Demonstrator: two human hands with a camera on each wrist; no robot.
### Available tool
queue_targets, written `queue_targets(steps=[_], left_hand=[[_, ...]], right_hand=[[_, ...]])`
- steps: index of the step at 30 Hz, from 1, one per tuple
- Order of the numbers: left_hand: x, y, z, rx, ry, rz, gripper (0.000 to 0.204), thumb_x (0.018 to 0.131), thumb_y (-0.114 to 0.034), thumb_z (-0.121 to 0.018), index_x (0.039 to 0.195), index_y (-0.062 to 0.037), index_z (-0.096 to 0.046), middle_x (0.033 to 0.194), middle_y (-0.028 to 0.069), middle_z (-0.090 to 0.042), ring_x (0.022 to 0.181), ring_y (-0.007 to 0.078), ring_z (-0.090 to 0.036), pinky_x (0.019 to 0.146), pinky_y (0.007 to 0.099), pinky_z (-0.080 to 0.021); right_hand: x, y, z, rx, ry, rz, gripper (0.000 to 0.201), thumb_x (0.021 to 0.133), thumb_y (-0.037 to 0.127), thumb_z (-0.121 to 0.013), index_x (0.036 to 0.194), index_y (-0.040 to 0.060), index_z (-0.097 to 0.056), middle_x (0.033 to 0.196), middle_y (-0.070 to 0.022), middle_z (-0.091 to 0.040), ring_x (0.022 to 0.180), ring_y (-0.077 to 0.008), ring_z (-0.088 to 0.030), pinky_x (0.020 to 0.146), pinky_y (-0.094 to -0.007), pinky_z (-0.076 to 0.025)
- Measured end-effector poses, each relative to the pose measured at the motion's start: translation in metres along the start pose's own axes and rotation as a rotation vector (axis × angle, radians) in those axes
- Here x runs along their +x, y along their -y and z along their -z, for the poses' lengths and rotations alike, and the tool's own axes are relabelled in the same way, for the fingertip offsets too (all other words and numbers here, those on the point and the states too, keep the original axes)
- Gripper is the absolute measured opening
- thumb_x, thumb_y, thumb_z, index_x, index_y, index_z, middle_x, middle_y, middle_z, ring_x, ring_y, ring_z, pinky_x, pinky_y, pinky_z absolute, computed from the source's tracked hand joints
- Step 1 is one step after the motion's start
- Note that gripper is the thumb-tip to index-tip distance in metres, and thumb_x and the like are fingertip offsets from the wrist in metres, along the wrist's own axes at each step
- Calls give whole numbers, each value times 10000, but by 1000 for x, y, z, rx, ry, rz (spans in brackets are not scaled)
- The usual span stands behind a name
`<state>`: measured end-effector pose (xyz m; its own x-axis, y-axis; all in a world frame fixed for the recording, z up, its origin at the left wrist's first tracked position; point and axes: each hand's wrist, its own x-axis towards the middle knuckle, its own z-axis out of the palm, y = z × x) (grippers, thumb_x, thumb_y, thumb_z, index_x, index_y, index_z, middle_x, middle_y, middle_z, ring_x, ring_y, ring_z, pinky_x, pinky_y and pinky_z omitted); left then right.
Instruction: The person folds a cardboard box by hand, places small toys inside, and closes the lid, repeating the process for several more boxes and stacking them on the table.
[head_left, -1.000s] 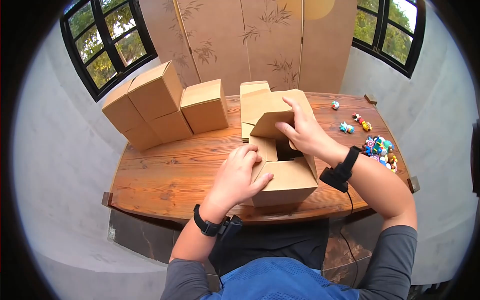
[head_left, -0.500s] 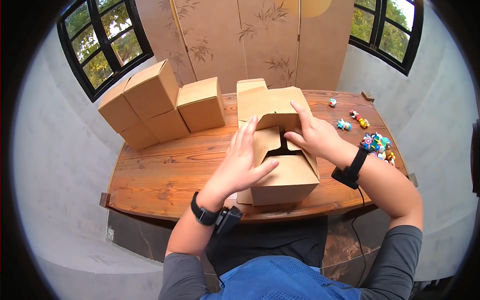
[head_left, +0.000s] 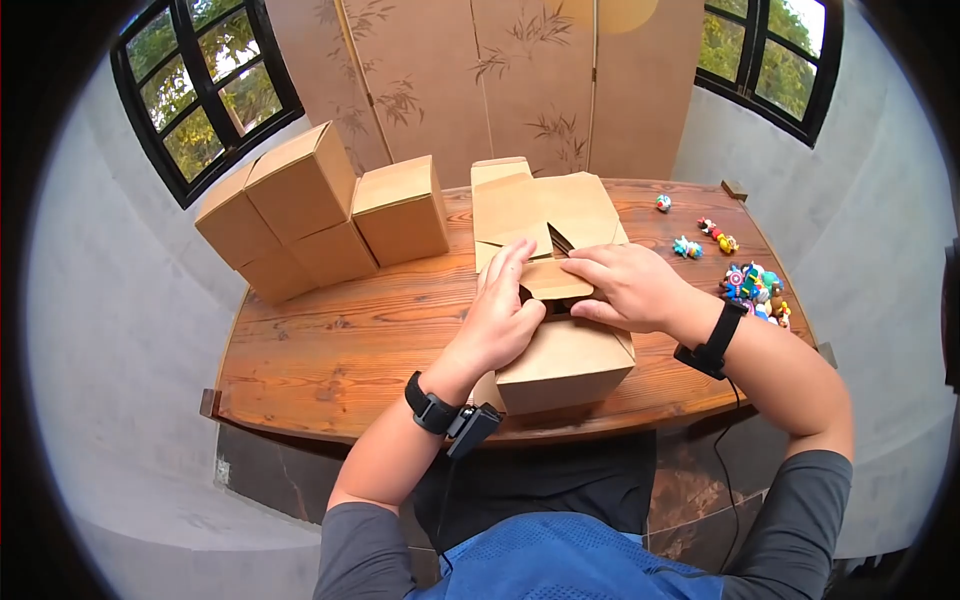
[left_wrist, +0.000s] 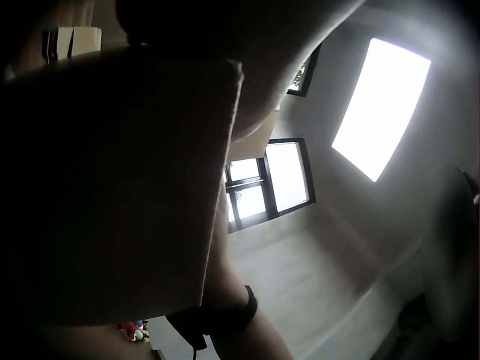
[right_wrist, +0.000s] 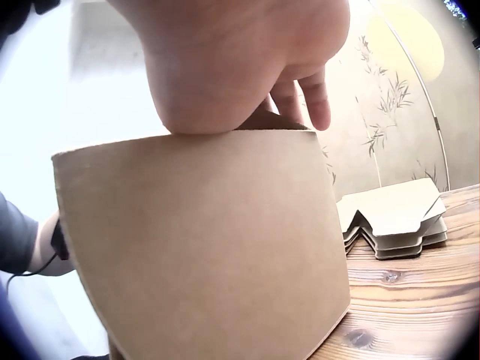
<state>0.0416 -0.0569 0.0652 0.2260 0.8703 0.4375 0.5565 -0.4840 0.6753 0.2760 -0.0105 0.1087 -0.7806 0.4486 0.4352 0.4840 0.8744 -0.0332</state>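
A brown cardboard box (head_left: 565, 365) stands near the table's front edge, its lid flap (head_left: 556, 279) bent down toward the opening, where a dark gap shows. On the flap's left side my left hand (head_left: 495, 315) holds the box, fingers along the edge and thumb at the gap. My right hand (head_left: 635, 288) grips the flap's right side between fingers and thumb. In the right wrist view the heel of that hand (right_wrist: 240, 67) rests over the top edge of the box's side wall (right_wrist: 202, 240). The box fills much of the dark left wrist view.
Flattened cardboard boxes (head_left: 550, 205) lie stacked just behind the box. Several closed boxes (head_left: 300, 190) stand at the back left of the wooden table (head_left: 340, 350). Small toy figures (head_left: 755, 288) are heaped on the right, with a few loose ones (head_left: 688, 247) farther back.
The lid flap, raised a second ago, has come down and forward over the opening. The right hand lowered with it; the left hand lifted off the box, then came back to its left side.
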Motion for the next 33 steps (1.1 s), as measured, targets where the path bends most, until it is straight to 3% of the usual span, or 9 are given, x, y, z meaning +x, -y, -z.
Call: queue_targets(steps=[2,3,4,7,11,18,21,23,33], left_hand=[[1,-1,0,62,50,-16,647,831,-171,-562,1441,-3,-424,1512,236,-376,1449,405,-270,1200,456,-231],[1,-2,0,60,57,-17,647,831,-171,-562,1441,-3,-424,1512,236,-376,1449,405,-270,1200,456,-231],[1,-5,0,107,69,-22,618,832,-161,-566,1421,-8,-456,1507,228,-387,1438,395,-286,1193,452,-240],[1,-6,0,165,98,-26,585,840,-170,-573,1398,-12,-494,1500,222,-401,1428,385,-304,1186,450,-248],[2,-7,1,184,118,-25,578,854,-205,-580,1394,-13,-502,1499,219,-409,1431,390,-300,1188,456,-245],[2,-5,0,189,130,-7,589,854,-202,-575,1407,-17,-490,1504,211,-418,1448,409,-273,1195,468,-239],[2,-11,1,213,155,16,607,844,-208,-581,1414,-24,-484,1516,210,-408,1460,413,-255,1200,473,-234],[2,-15,2,223,171,39,622,838,-213,-584,1425,-37,-479,1525,207,-399,1468,414,-240,1204,474,-230],[4,-9,0,242,182,35,589,873,-188,-555,1437,-37,-480,1526,179,-411,1459,419,-257,1202,473,-242]], right_hand=[[4,3,4,-31,51,30,501,904,426,-645,1221,41,-599,1196,-164,-659,1105,-329,-628,940,-419,-498],[6,3,9,13,179,-46,536,904,433,-628,1259,32,-594,1263,-186,-637,1134,-339,-619,960,-422,-494],[10,6,14,15,178,-52,536,904,433,-628,1259,32,-594,1263,-186,-637,1134,-339,-619,960,-422,-494],[27,15,34,76,515,-217,639,913,461,-599,1384,35,-524,1262,-176,-609,1125,-363,-604,955,-434,-488],[46,16,40,91,732,-314,697,922,500,-575,1422,22,-483,1277,-181,-601,1168,-364,-581,997,-431,-457],[58,19,48,116,803,-376,714,910,485,-606,1423,4,-482,1292,-211,-601,1163,-360,-591,993,-419,-459],[60,20,49,108,786,-366,671,858,442,-688,1354,8,-562,1190,-212,-660,1098,-362,-628,953,-417,-483],[58,19,42,36,643,-288,537,786,450,-745,1121,32,-707,971,-169,-728,967,-343,-684,882,-419,-523],[52,14,28,-26,593,-281,507,776,367,-774,1171,56,-708,911,-185,-722,873,-346,-689,810,-419,-537]])
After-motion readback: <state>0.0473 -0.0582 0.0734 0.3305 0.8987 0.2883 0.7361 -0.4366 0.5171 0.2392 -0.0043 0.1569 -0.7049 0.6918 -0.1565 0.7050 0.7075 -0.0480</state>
